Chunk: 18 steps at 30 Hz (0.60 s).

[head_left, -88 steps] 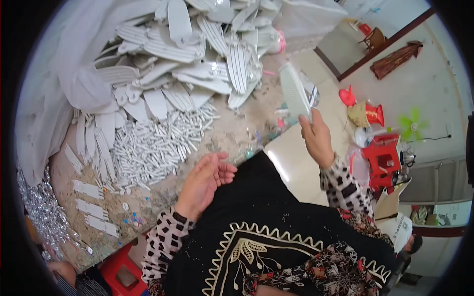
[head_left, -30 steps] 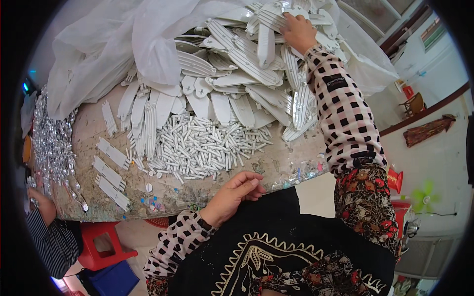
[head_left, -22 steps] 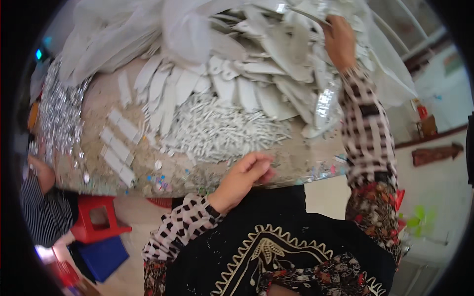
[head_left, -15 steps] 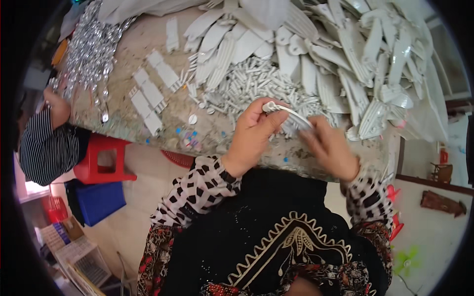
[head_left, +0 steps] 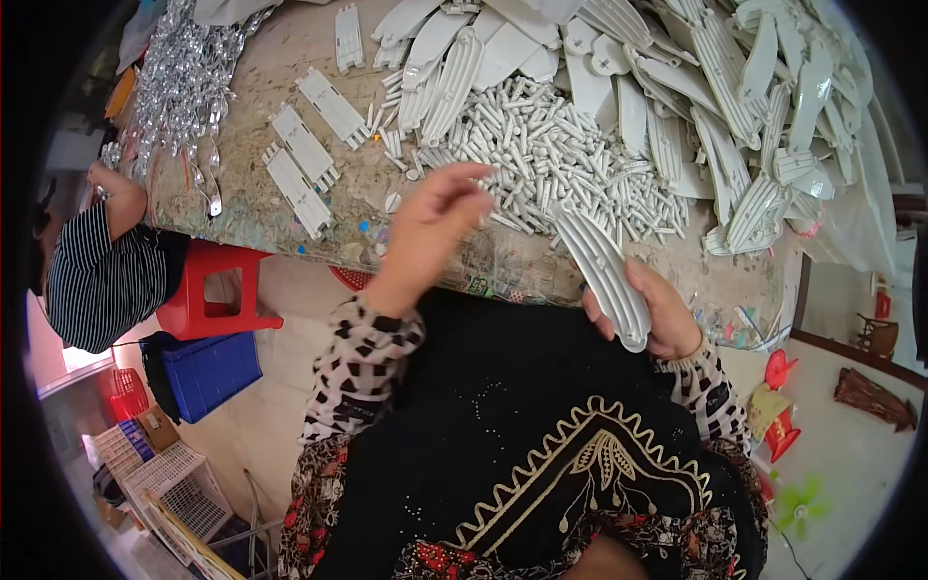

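Both hands were raised at the near edge of the counter [head_left: 242,208]. The right hand [head_left: 650,311] was wrapped around the lower end of a long white ribbed plastic blade [head_left: 604,271], which slanted up and to the left from the palm, its upper tip reaching the heap of small white pegs [head_left: 551,159]. The left hand [head_left: 435,227] hovered just above the counter edge, fingers loosely curled together and pointing toward the pegs; whether it pinched anything I cannot tell. Beyond the pegs lay a big pile of more white blades [head_left: 735,116], spreading to the right. Further left on the counter sat several flat white strips [head_left: 304,150], and past them a mound of shiny silver metal pieces [head_left: 179,82]. At the far left another person in a striped shirt [head_left: 101,280] sat beside a red stool [head_left: 217,290], with a blue crate [head_left: 208,372] on the floor below.
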Tool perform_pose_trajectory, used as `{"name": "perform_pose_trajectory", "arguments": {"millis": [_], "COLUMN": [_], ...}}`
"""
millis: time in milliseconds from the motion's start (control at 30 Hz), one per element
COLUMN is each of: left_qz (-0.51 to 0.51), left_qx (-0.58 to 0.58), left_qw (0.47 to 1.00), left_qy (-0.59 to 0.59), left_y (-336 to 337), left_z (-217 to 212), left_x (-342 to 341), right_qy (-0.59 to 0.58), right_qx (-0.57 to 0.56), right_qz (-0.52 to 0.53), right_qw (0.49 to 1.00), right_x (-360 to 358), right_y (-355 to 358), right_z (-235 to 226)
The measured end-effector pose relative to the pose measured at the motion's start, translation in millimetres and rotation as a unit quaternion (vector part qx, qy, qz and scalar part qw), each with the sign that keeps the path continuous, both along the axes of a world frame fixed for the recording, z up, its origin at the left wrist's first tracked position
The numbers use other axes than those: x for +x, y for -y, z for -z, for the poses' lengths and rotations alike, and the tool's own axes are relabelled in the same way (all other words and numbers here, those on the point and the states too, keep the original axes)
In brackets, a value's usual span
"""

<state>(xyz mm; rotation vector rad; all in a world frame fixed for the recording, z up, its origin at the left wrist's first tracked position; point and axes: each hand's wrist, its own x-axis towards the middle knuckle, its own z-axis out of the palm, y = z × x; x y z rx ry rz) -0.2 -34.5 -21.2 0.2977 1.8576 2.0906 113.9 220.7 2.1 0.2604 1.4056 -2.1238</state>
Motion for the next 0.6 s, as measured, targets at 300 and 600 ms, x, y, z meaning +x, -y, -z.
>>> {"name": "perform_pose_trajectory", "arguments": {"millis": [300, 600], "left_qz": [-0.227, -0.219], "left_qx": [-0.597, -0.614], "left_qw": [0.717, 0.748], "left_qy": [-0.279, -0.125], "left_y": [107, 91], "left_z": [18, 15], "left_x": [-148, -201], "right_qy": [0.018, -0.003], "right_qx": [-0.028, -0.009], "right_qz": [0.063, 0.076], "right_qw": [0.997, 0.997], "right_x": [19, 25], "right_y": [0, -1], "right_z": [7, 7]}}
